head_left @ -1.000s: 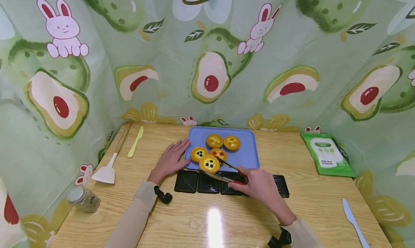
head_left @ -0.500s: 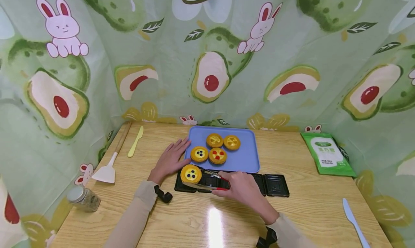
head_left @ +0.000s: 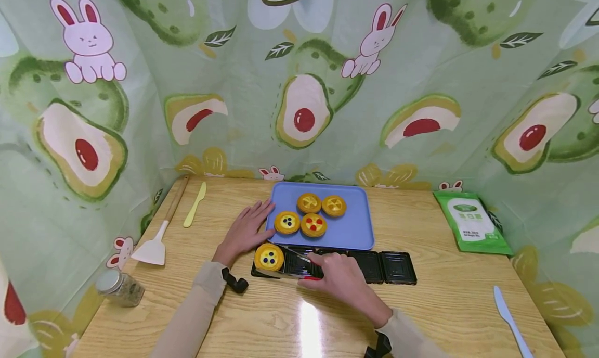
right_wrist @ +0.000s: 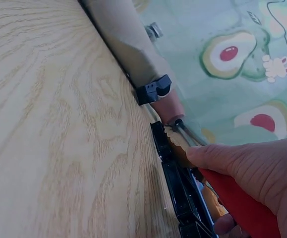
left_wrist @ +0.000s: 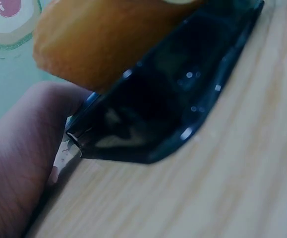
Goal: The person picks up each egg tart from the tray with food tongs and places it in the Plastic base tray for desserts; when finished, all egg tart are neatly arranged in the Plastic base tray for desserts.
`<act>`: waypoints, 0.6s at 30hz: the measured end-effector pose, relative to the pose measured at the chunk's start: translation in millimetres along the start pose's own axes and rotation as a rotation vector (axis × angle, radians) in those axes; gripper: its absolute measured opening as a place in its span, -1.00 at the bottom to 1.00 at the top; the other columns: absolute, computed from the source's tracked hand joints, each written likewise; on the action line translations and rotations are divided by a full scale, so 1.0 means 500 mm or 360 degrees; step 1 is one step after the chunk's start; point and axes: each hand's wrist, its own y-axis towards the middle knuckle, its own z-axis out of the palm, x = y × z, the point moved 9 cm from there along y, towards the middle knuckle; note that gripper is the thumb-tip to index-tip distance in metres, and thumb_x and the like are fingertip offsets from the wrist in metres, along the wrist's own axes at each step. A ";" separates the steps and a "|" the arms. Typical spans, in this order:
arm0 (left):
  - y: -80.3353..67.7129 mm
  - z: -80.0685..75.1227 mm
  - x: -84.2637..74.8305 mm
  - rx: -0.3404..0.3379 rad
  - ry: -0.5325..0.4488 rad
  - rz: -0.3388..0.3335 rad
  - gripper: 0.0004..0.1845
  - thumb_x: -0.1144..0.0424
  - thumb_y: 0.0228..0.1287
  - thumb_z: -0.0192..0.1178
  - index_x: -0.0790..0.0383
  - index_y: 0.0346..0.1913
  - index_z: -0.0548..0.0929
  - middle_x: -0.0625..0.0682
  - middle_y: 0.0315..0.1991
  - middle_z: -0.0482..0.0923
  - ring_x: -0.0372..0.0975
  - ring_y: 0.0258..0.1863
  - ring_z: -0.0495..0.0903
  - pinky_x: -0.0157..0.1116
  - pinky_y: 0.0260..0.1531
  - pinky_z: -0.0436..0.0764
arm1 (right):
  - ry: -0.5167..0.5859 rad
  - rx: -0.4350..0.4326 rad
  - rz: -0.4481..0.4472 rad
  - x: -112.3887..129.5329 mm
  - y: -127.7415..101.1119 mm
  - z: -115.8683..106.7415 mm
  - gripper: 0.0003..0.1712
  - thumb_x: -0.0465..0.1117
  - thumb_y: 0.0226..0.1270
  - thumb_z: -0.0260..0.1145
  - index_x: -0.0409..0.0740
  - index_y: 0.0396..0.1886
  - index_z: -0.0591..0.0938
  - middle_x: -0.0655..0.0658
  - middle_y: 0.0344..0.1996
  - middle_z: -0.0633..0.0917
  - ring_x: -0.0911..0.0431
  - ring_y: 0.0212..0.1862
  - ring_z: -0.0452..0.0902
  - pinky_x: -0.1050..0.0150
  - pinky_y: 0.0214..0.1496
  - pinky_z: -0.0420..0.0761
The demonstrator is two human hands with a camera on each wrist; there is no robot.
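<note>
Right hand [head_left: 338, 281] clamped round red-handled tongs [head_left: 292, 264], tips pinching a tart [head_left: 269, 257] over the leftmost cell of the black tray row [head_left: 396, 267], just beside the blue tray's [head_left: 355, 228] near edge. Left hand [head_left: 244, 230] flat and relaxed on the table [head_left: 421, 316], fingertips touching that tray's left rim, holding nothing. Bare wood near the front edge. From the left wrist only: tart's pastry side resting against the black cell's rim [left_wrist: 183, 134]

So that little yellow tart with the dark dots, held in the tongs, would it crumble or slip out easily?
The round yellow tart with dark dots looks stiff, probably a light plastic model, since it keeps its shape in the red-handled metal tongs. Its glossy surface and round rim might let it slip. Flat-bottomed, it should sit steady in the black plastic compartment tray.
</note>
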 end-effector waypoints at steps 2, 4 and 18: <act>0.000 0.001 0.001 0.0008 0.0003 -0.0006 -0.10 -0.40 0.47 -0.05 -0.14 0.71 -0.02 -0.15 0.71 -0.09 -0.11 0.69 -0.10 0.03 0.63 -0.08 | -0.0002 0.0008 -0.0001 0.001 0.000 0.001 -0.24 0.49 0.05 0.49 0.16 0.14 0.80 0.02 -0.59 0.70 0.20 -0.62 0.47 0.32 -0.71 0.26; 0.000 0.000 0.000 0.0007 -0.0001 -0.0007 -0.10 -0.40 0.47 -0.05 -0.14 0.71 -0.02 -0.15 0.71 -0.08 -0.11 0.69 -0.10 0.03 0.63 -0.07 | -0.0005 0.0011 -0.0003 0.001 0.000 0.002 -0.23 0.49 0.05 0.49 0.14 0.14 0.80 0.01 -0.58 0.71 0.20 -0.62 0.47 0.32 -0.72 0.26; -0.002 -0.010 -0.012 -0.0025 -0.0049 0.0007 -0.10 -0.34 0.47 0.00 -0.02 0.70 0.08 -0.08 0.70 -0.02 -0.03 0.68 -0.05 0.09 0.61 -0.05 | -0.0035 -0.0007 -0.0006 0.004 -0.001 -0.002 -0.15 0.53 0.01 0.49 0.12 0.17 0.79 0.04 -0.58 0.69 0.26 -0.64 0.36 0.35 -0.72 0.23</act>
